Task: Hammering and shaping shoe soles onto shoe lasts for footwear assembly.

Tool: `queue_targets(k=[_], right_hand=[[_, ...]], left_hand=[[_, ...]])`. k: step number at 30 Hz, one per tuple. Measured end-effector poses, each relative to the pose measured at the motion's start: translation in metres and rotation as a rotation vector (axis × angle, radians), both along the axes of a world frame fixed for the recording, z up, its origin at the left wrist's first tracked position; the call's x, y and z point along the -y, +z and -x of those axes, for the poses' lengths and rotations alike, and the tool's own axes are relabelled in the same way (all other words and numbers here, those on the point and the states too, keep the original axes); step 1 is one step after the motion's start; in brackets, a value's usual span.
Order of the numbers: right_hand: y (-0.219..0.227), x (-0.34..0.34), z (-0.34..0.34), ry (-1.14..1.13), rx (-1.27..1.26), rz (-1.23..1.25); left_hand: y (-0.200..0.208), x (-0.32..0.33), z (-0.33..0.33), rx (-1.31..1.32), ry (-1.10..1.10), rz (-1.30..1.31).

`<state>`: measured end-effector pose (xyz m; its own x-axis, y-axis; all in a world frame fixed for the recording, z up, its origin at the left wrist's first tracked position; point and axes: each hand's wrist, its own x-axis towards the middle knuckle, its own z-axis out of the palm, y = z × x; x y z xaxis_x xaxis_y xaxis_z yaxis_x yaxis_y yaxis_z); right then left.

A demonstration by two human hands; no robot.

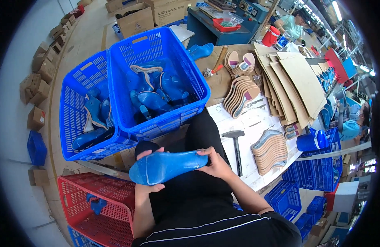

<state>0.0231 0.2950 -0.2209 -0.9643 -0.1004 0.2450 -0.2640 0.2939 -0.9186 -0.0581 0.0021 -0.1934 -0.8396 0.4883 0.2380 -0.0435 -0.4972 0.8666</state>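
Note:
A blue plastic shoe last lies sideways across my lap, held in both hands. My left hand cups its broad left part from beneath; the thumb shows below it and fingertips show over the far edge. At the narrow right tip, my right hand pinches it between thumb and fingers. Just beyond, a blue crate contains several more blue lasts, some with pale insoles on them. To the right, a hammer rests on the white-covered worktable.
Stacked insoles stand right of the hammer, with more insole stacks farther back. Cardboard sheets and a blue jug occupy the table's right side. A red crate is at lower left. Another person sits at far right.

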Motion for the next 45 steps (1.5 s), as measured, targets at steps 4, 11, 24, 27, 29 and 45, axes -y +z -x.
queue_targets(k=[4, 11, 24, 27, 29, 45], right_hand=[[0.0, -0.013, -0.007, 0.1, 0.078, 0.18], [-0.013, -0.085, 0.066, -0.756, 0.134, -0.301], [-0.11, -0.178, 0.089, -1.009, 0.0, -0.618], [-0.084, -0.173, 0.072, -1.183, 0.106, -0.102], [-0.069, -0.169, 0.055, -1.403, -0.129, 0.357], [0.103, 0.033, 0.004, -0.114, 0.727, 0.805]], left_hand=[[0.004, -0.002, -0.006, 0.061, -0.008, -0.06], [-0.01, 0.017, -0.017, 0.321, 0.157, -0.279], [-0.011, 0.024, -0.029, 0.4, 0.176, -0.35], [-0.007, 0.028, -0.026, 0.377, 0.187, -0.341], [0.001, 0.025, -0.021, 0.378, 0.189, -0.338], [0.026, 0.034, -0.02, 0.378, 0.214, -0.185]])
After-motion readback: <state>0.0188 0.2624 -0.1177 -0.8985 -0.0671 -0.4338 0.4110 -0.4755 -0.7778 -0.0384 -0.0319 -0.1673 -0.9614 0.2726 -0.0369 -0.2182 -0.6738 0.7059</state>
